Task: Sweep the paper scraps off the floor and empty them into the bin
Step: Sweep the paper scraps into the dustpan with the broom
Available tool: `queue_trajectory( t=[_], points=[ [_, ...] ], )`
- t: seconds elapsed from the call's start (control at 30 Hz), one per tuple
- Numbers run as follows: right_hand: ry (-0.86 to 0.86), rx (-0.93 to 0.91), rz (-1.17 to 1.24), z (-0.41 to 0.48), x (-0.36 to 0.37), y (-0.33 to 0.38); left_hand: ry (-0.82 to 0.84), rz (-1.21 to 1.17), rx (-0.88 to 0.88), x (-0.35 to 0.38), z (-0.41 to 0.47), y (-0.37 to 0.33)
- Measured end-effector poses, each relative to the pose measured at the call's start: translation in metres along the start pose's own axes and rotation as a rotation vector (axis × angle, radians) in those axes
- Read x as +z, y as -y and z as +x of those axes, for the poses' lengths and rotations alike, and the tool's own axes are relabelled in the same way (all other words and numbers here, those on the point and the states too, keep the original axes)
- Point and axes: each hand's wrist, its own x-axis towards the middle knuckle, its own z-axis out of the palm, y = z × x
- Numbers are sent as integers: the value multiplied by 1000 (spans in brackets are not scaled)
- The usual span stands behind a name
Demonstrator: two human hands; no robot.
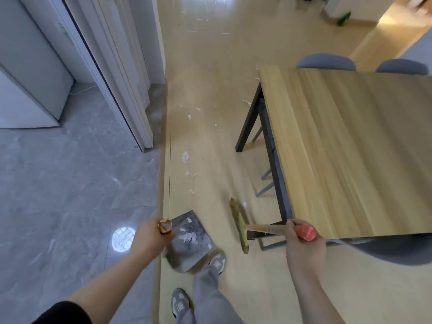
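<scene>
Inside dustpan [187,244]: white paper scraps [188,237]; more on floor [210,90].

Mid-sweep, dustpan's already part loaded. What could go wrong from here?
1. The dustpan already holds scraps, and the left hand grips only its handle top; a tilt could spill them.
2. The broom in the right hand works close to the table corner; a wide stroke may knock it.
3. Paper scraps lie scattered far along the floor, some beside the table leg; these are easy to miss.
</scene>
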Motion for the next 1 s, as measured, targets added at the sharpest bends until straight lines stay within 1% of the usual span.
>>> queue_trajectory(
  t=[0.2,0.3,0.4,0.47,0.5,0.57,0.67,0.77,0.83,0.87,1.0],
  points=[
    [-223,74,68,42,11,-11,56,62,48,2,48,-49],
    [-271,141,69,58,20,-14,75,119,60,5,69,-60],
    [-294,211,75,74,26,-12,126,190,32,12,91,-67],
    [-252,262,45,81,30,-9,134,202,41,14,100,-72],
    [-200,286,17,85,33,-9,136,213,48,16,105,-74],
    [-40,302,-32,88,36,-10,136,240,61,19,112,-76],
    [152,248,-114,85,29,-2,143,247,83,21,125,-80],
    [265,173,-155,81,10,15,184,227,82,13,139,-87],
    [278,150,-141,80,-2,25,197,211,86,6,151,-89],
    [254,145,-135,79,-6,29,195,206,91,3,157,-88],
    [72,177,-100,67,-4,36,192,197,116,-5,166,-83]
  ],
)
